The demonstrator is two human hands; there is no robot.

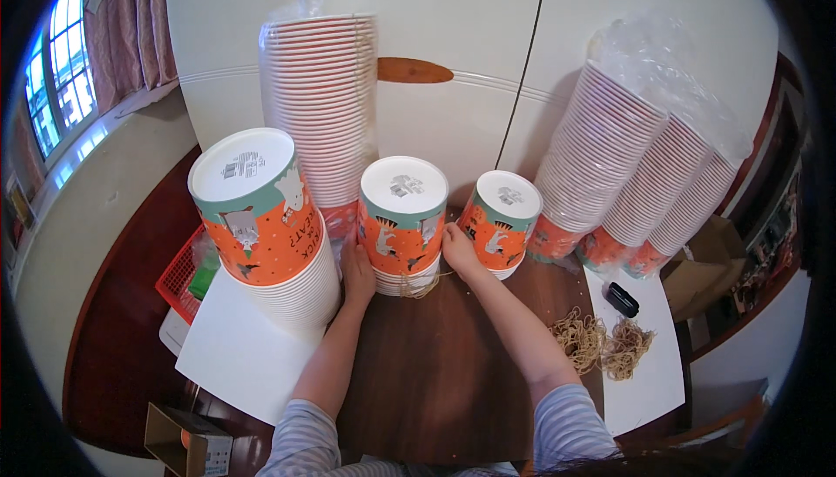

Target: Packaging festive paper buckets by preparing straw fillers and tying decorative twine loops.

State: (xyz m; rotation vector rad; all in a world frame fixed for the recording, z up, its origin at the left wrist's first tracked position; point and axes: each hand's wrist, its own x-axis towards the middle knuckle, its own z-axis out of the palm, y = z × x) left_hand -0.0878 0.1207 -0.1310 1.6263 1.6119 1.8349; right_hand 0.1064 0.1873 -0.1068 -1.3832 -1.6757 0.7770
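A short stack of upside-down paper cups [404,233], orange and green with cartoon animals, stands in the middle of the brown table. My left hand [357,273] is curled against its left side and my right hand [459,249] against its right, the fingertips partly hidden behind it. Tan rubber bands [421,286] hang around the white rims at its base. To the right, close to my right hand, is a smaller stack of the same cups [498,229]. A taller upside-down stack [270,242] rises on the left, beside my left forearm.
Tall plastic-wrapped cup stacks stand behind, one at left [320,103] and several at right [601,142]. Rubber band piles [601,346] and a small black object [622,299] lie at right. A red basket [180,277] and an open cardboard box [187,442] sit at left.
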